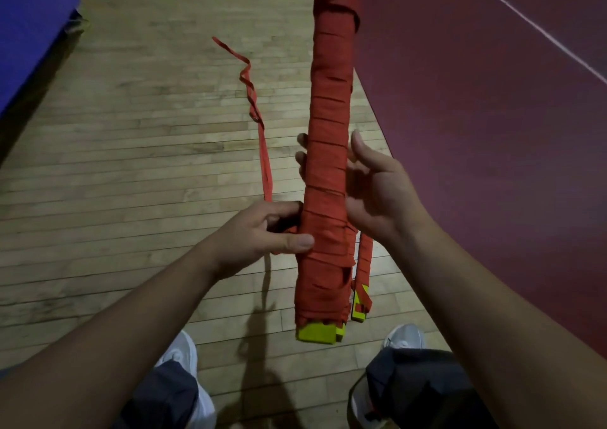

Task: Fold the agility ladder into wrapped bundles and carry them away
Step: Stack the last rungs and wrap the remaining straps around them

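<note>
The wrapped bundle [328, 165] of agility ladder is held upright in the air in front of the person. It is a long stack bound round and round with red strap. The yellow rung ends [317, 333] stick out at its bottom.

The left hand [262, 231] grips the bundle's lower part from the left. Its thumb presses on the front of the wrapping and its fingers [282, 210] are curled at the bundle's left edge. The right hand [377, 195] holds the bundle from the right, a little higher. Its fingers reach round behind, their tips showing at the bundle's left edge, and the thumb is lifted beside the right edge.

A hanging rung [361, 300], yellow with red strap, dangles just right of the bundle's lower end. A loose strap [264, 152] runs from the left hand away to the bundle's left, twisting over the wooden floor [131, 165].

Below the bundle are the person's white shoes [182, 353] and dark trouser legs. Right of the bundle lies a maroon court surface [492, 132] crossed by a white line [532, 24]. Far to the bundle's upper left is a blue mat [29, 27].
</note>
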`<state>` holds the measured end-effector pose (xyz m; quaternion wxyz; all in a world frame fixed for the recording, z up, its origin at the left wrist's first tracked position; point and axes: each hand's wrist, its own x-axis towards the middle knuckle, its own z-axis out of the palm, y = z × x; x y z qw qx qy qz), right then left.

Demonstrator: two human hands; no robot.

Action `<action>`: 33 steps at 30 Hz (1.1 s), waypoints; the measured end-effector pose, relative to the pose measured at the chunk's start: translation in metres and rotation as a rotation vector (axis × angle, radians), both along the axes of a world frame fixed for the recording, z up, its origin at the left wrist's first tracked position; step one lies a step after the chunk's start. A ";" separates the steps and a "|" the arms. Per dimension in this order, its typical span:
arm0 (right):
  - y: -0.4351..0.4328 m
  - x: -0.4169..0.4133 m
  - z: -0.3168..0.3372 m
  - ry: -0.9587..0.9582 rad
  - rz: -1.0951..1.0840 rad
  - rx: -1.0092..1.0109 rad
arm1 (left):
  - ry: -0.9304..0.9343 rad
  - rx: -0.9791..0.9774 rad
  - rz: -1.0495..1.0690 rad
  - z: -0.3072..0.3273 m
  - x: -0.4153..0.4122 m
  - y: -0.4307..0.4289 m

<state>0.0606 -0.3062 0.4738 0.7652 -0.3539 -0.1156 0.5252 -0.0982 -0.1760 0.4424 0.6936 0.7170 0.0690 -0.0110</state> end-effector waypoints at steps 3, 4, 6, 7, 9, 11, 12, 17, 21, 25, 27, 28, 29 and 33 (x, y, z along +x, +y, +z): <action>-0.004 0.002 0.001 -0.121 0.076 0.005 | 0.010 0.019 -0.078 0.001 0.000 -0.003; -0.004 0.005 0.001 -0.166 0.083 0.001 | 0.019 0.058 -0.101 0.002 0.000 -0.002; -0.005 0.007 0.001 -0.228 0.091 -0.008 | 0.050 0.166 -0.139 0.005 0.002 -0.002; -0.005 0.009 0.000 -0.246 0.088 -0.013 | 0.060 0.235 -0.142 0.007 0.002 -0.002; -0.006 0.010 -0.002 -0.288 0.056 -0.030 | 0.079 0.400 -0.137 0.009 0.003 -0.001; -0.007 0.012 -0.002 -0.311 0.016 -0.029 | 0.120 0.579 -0.128 0.007 0.003 0.004; -0.008 0.012 -0.001 -0.325 -0.002 -0.017 | 0.152 0.643 -0.124 0.006 0.003 0.008; -0.013 0.018 0.001 -0.536 -0.117 -0.144 | 0.202 0.717 -0.043 0.008 0.000 0.024; -0.010 0.016 -0.007 -0.676 -0.157 -0.281 | 0.151 0.451 0.052 0.007 0.001 0.016; -0.004 0.006 -0.007 -0.680 -0.204 -0.329 | 0.142 0.427 0.168 0.007 0.002 0.008; -0.001 0.002 -0.008 -0.693 -0.240 -0.365 | 0.164 0.522 0.218 0.010 0.002 -0.001; 0.000 0.001 -0.010 -0.704 -0.252 -0.383 | 0.163 0.583 0.235 0.011 0.003 -0.006; 0.002 -0.001 -0.012 -0.711 -0.257 -0.399 | 0.158 0.646 0.251 0.010 0.004 -0.010; 0.005 -0.003 -0.015 -0.684 -0.239 -0.427 | 0.081 0.773 0.266 0.005 0.004 -0.009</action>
